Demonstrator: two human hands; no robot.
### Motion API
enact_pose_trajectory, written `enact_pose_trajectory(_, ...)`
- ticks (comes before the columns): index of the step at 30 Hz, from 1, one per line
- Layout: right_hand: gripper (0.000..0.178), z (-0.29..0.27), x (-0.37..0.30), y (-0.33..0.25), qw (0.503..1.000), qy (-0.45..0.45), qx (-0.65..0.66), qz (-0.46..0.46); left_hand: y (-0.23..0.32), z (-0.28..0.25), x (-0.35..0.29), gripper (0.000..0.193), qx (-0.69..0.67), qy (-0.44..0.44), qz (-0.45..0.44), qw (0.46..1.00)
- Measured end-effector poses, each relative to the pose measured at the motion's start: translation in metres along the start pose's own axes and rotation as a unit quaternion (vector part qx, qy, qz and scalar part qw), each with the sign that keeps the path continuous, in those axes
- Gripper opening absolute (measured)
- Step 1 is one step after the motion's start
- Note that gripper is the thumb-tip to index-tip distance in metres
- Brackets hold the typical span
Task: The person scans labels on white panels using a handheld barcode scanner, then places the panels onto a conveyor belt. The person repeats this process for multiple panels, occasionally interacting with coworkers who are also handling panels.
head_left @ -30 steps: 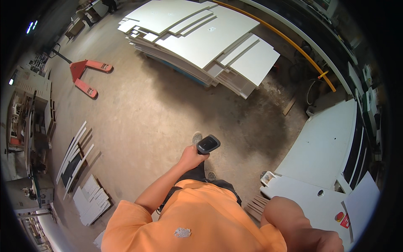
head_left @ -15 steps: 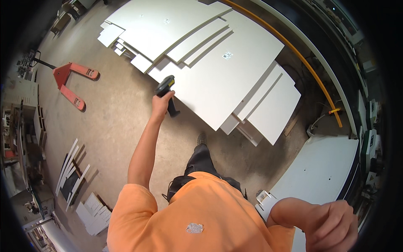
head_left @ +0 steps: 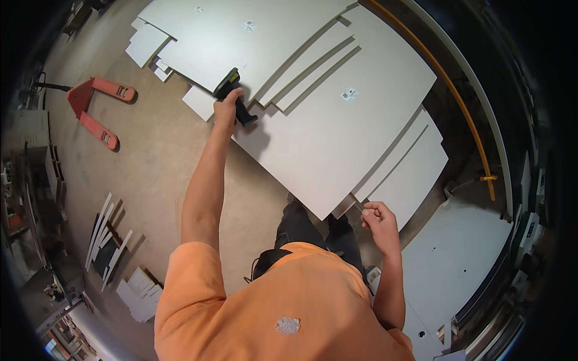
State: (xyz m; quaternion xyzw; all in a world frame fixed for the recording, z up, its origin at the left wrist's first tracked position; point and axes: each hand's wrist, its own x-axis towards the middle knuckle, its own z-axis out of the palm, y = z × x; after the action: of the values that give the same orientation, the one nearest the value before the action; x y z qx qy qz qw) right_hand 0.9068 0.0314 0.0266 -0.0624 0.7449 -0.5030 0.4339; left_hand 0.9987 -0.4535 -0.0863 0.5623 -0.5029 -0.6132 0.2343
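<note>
Left grip: wrapped around the scanner. We've got it over the left side of the stack, near the edge, handle end slanting toward the stack's middle. Its shadow falls on the top panels. Scanner is black with a small yellow patch.

Right grip: fingers curled, at the stack's near right edge. We can't tell if it's touching a panel or pinching anything.

Stack: white panels, uneven layers, edges stepped, narrow panels lying across the middle. We see a label on its right part, more toward the far side.

Around the stack: red pallet jack left of it, forks on the stack side. Floor strips well apart, near left; offcuts just nearer to us. Yellow pole curves past its right side. White surface at its near right.
</note>
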Motion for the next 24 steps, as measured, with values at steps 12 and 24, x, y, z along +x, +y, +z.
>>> enact_pose_trajectory(12,0.04,0.058,0.141,0.013,0.906,-0.125,0.399,0.061,-0.034,0.006,-0.356,0.03,0.071,-0.346,-0.112,0.929)
enact_pose_trajectory(24,0.05,-0.183,-0.058,0.092,0.908,-0.053,0.414,-0.044,0.037,0.078,-0.473,0.019,0.349,-0.312,0.126,0.875)
